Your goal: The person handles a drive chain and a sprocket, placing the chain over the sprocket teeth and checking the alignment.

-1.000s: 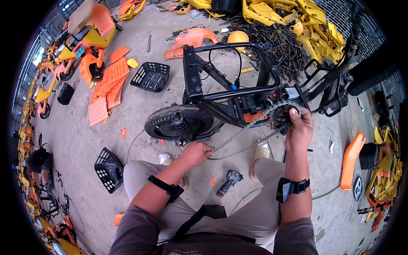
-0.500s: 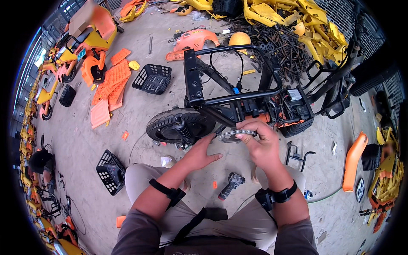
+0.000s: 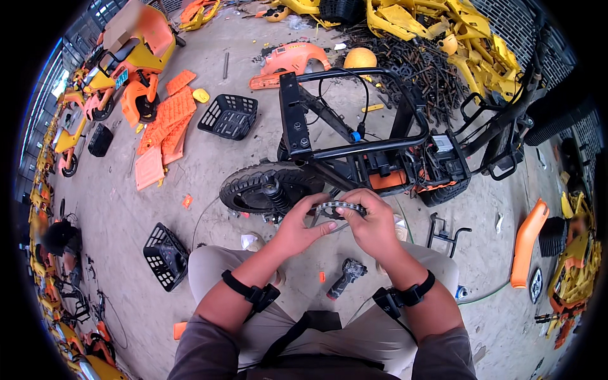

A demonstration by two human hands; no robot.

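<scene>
Sprocket (image 3: 329, 209) up off the floor, in front of the body, between the two hands — chain (image 3: 322, 206) links show along its upper rim. Seen at a slant, so it reads as a flattened arc, long axis running roughly left to right, across the line of the forearms.

Right hand (image 3: 372, 221) nearer, touching: thumb laid over the near face, fingers curled behind the right end, closed on the ring. Left hand (image 3: 303, 227) at the opposite end, half curled, fingers about the left side, thumb pointing right below the rim; cannot tell how firmly it holds, or whether on chain or ring.

Beyond the hands, black frame (image 3: 361, 149); rear wheel (image 3: 235, 191) to the upper left, apart from the sprocket. Power driver (image 3: 348, 277) on the concrete nearer the body — untouched, head angled up and right
</scene>
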